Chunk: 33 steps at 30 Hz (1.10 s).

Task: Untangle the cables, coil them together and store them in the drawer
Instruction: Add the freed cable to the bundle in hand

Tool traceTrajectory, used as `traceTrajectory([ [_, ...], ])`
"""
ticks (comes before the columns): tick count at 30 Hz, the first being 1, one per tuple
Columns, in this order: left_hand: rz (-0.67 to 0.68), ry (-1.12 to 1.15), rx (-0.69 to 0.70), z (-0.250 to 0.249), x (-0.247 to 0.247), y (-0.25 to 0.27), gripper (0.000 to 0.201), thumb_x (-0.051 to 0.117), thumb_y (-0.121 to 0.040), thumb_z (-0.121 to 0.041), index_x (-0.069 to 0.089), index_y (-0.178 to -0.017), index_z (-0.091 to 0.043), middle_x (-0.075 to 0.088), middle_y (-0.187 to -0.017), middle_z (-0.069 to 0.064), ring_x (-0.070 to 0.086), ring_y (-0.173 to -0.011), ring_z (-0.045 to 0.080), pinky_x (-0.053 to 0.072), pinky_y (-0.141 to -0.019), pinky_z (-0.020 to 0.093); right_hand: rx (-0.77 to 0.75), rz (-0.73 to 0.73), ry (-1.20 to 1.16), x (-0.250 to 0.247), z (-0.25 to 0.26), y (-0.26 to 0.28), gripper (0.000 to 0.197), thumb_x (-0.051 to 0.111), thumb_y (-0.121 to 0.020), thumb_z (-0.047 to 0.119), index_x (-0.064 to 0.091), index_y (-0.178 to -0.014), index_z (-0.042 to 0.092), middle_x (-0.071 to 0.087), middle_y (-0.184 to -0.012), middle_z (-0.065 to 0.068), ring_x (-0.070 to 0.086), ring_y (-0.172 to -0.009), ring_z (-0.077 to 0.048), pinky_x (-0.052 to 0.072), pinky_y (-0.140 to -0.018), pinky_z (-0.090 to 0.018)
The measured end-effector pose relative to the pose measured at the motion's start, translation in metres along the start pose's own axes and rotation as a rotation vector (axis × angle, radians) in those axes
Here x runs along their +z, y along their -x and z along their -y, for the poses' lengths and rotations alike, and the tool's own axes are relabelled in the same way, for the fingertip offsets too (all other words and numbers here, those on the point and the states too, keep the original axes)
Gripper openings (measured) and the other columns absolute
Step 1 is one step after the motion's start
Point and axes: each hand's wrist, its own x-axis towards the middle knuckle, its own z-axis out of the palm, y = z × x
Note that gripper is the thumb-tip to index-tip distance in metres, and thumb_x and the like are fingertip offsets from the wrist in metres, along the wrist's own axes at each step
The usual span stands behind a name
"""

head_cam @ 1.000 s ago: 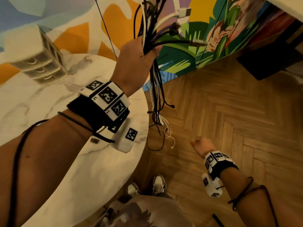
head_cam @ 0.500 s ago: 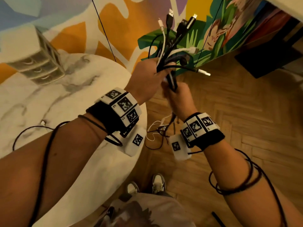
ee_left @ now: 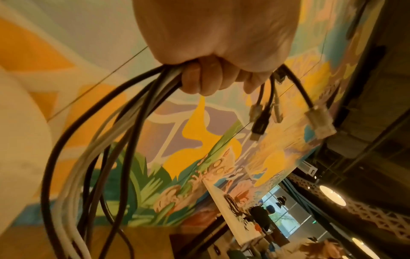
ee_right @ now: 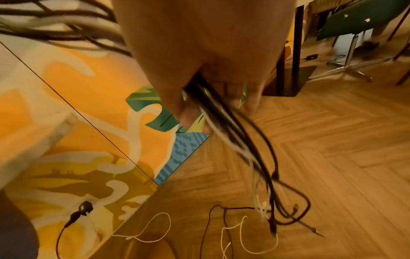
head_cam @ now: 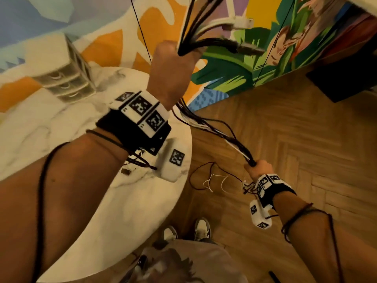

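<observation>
From overhead, beside the marble surface (head_cam: pixel 61 127), the left hand (head_cam: pixel 173 68) is clenched on the cables (head_cam: pixel 216 127) near their plugs, held high; the right hand (head_cam: pixel 258 168) is closed round the same bundle lower down, drawing it taut. The drawer unit (head_cam: pixel 65 78) sits well apart.

Left wrist: fingers (ee_left: pixel 206 78) wrap the strands; keep this grip firm as anchor.

Right wrist: loose ends trail on the floor (ee_right: pixel 332 157); a light, sliding grip would probably comb snags downward.

One cable bundle (head_cam: pixel 214 129), one three-drawer unit (head_cam: pixel 67 76), two shoes (head_cam: pixel 202 226).
</observation>
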Motion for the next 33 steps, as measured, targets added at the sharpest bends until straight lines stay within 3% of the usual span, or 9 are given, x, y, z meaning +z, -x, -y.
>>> traceTrajectory([
  [5,0.158,0.215,-0.132,0.025,0.046,0.036,0.047,0.062,-0.081,-0.034,0.049,-0.041,-0.014,0.032,-0.039,-0.007,0.027,-0.037,0.018,0.023,-0.044,0.032,-0.137,0.131,0.034,-0.009,0.02,0.02,0.019,0.062,-0.085,0.022,0.058,-0.096,0.008,0.066,-0.08,-0.004,0.064,-0.077,-0.023,0.046,-0.062,-0.025],
  [8,0.212,0.191,-0.211,0.047,0.069,0.059,0.044,0.062,-0.08,-0.039,0.039,-0.047,-0.019,0.033,-0.039,-0.003,0.027,-0.037,0.018,0.023,-0.046,0.035,-0.521,0.104,-0.485,-0.034,0.056,0.06,0.044,0.053,-0.075,0.015,0.062,-0.118,0.013,0.066,-0.116,-0.007,0.062,-0.103,-0.017,0.047,-0.081,-0.025],
  [12,0.265,0.151,-0.266,0.067,0.081,0.083,0.014,0.059,-0.087,-0.007,0.069,-0.079,-0.012,0.067,-0.066,0.001,0.058,-0.053,0.0,0.046,-0.055,0.023,-0.702,0.599,-1.208,-0.071,0.101,0.114,0.054,0.071,-0.061,0.03,0.066,-0.11,0.009,0.065,-0.114,-0.008,0.062,-0.101,-0.017,0.049,-0.083,-0.028],
  [16,0.356,-0.019,-0.216,0.075,0.085,0.104,0.029,0.05,-0.09,0.002,0.056,-0.118,0.004,0.061,-0.112,0.015,0.055,-0.112,0.031,0.039,-0.088,0.023,-0.643,0.467,-0.847,-0.078,0.124,0.132,0.043,0.062,-0.083,0.038,0.069,-0.105,0.001,0.069,-0.11,-0.013,0.063,-0.108,-0.027,0.048,-0.092,-0.037],
  [23,0.496,-0.102,-0.132,0.087,0.063,0.116,0.036,0.052,-0.093,-0.013,0.052,-0.128,-0.005,0.06,-0.12,0.018,0.058,-0.108,0.02,0.047,-0.092,0.037,-0.566,0.393,-0.717,-0.066,0.133,0.14,0.045,0.043,-0.099,0.025,0.073,-0.074,0.003,0.074,-0.093,-0.012,0.065,-0.101,-0.027,0.047,-0.098,-0.036],
  [26,0.676,-0.449,0.0,0.087,0.043,0.106,0.028,0.053,-0.092,-0.026,0.059,-0.116,-0.012,0.063,-0.109,0.006,0.059,-0.103,0.021,0.048,-0.085,0.033,-0.492,0.311,-0.894,-0.062,0.136,0.142,0.043,0.041,-0.1,0.02,0.068,-0.083,-0.009,0.072,-0.091,-0.017,0.069,-0.081,-0.03,0.056,-0.074,-0.031],
  [28,0.416,-0.616,0.063,0.076,0.028,0.091,0.021,0.053,-0.091,-0.032,0.059,-0.084,-0.013,0.056,-0.082,0.0,0.057,-0.078,0.021,0.042,-0.064,0.031,-0.512,0.265,-0.962,-0.064,0.137,0.141,0.038,0.042,-0.101,0.019,0.064,-0.084,-0.006,0.07,-0.075,-0.01,0.065,-0.058,-0.022,0.053,-0.055,-0.029],
  [30,0.114,-0.514,0.292,0.051,0.024,0.077,0.024,0.053,-0.088,-0.039,0.053,-0.081,-0.016,0.049,-0.085,-0.001,0.048,-0.079,0.016,0.035,-0.067,0.025,-0.627,0.259,-0.861,-0.065,0.139,0.145,0.036,0.04,-0.101,0.016,0.06,-0.072,0.007,0.063,-0.056,-0.001,0.057,-0.045,-0.016,0.047,-0.044,-0.026],
  [33,0.251,-0.57,0.45,0.025,0.044,0.056,0.054,0.051,-0.083,-0.058,0.056,-0.116,-0.014,0.05,-0.122,0.007,0.043,-0.115,0.02,0.036,-0.094,0.03,-0.663,0.272,-0.693,-0.055,0.145,0.152,0.032,0.04,-0.101,0.009,0.056,-0.075,0.001,0.052,-0.056,-0.007,0.048,-0.047,-0.018,0.042,-0.046,-0.027],
])
